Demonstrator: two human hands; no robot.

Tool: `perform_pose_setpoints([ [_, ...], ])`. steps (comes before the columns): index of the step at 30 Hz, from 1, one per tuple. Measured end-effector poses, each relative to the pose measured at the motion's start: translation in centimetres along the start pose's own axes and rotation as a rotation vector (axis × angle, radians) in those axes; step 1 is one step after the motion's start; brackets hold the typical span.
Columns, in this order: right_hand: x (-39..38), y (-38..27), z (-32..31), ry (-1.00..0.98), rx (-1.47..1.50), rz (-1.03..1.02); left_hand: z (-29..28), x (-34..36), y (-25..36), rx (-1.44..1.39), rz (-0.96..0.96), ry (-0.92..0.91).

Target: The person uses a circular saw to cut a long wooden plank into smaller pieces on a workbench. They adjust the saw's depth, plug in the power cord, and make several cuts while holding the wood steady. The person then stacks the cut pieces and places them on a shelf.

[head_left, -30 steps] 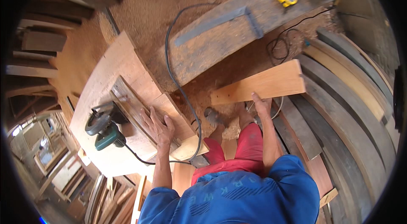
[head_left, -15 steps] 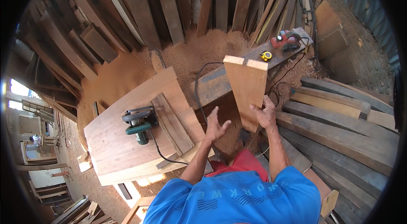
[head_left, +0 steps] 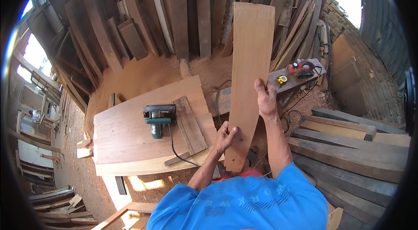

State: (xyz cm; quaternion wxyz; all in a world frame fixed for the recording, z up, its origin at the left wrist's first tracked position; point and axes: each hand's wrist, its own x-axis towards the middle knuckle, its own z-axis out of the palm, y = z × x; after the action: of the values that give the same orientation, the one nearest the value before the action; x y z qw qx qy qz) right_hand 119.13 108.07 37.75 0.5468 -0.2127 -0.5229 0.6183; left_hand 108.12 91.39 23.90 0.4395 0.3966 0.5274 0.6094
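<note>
A long, pale brown wooden board [head_left: 251, 55] is held up in front of me, its broad face toward me and its far end raised. My right hand [head_left: 266, 99] grips its right edge around mid-length, thumb on the face. Lower down, my left hand [head_left: 225, 137] is closed on the left edge, thumb also on the face. The fingers behind the board are hidden. Small dark spots mark the board near its lower end. Left of it, a green circular saw [head_left: 157, 121] rests on a plywood sheet [head_left: 126, 130] beside a narrow wood plank [head_left: 190, 125].
A yellow tape measure [head_left: 282, 79] and a red power planer [head_left: 302, 69] sit on a grey bench plank [head_left: 285, 85]. Cords trail from the tools. Stacked timbers [head_left: 348, 151] lie at right; upright planks [head_left: 178, 16] lean at the back above sawdust [head_left: 139, 82].
The board has swung up, from its end toward me to its broad face showing. My left hand, open and apart from it before, now grips its left edge.
</note>
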Motion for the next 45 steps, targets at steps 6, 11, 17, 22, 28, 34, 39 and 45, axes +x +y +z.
perform_pose_setpoints([
  [6, 1.3, 2.6, 3.0, -0.018, 0.269, 0.156, -5.9, -0.6, 4.6, 0.244, -0.05, 0.174],
  [11, -0.9, 5.9, 4.2, -0.016, 0.387, 0.351, -11.0, -3.1, 5.1, 0.443, -0.117, 0.217],
  [17, -4.6, 8.2, 6.4, 0.044, 0.532, 0.595, -12.9, -7.4, 5.4, 0.401, -0.323, 0.169],
  [22, -6.2, 10.0, 7.1, -0.064, 0.509, 0.701, -11.0, -8.0, 4.3, 0.289, -0.268, 0.28],
  [28, -5.0, 8.6, 5.5, -0.388, 0.314, 0.863, -12.2, -9.2, 4.9, 0.124, -0.215, 0.372],
  [34, -5.1, 11.0, 0.4, -0.389, -0.035, 0.917, -17.7, -11.3, 11.6, -0.028, 0.038, 0.564],
  [39, -9.1, 14.9, -2.2, -0.415, -0.47, 0.968, -25.4, -15.1, 17.2, -0.087, 0.287, 0.958],
  [45, -15.4, 19.0, -1.9, -0.581, -0.992, 0.698, -33.8, -19.5, 20.3, -0.29, 0.549, 1.045],
])
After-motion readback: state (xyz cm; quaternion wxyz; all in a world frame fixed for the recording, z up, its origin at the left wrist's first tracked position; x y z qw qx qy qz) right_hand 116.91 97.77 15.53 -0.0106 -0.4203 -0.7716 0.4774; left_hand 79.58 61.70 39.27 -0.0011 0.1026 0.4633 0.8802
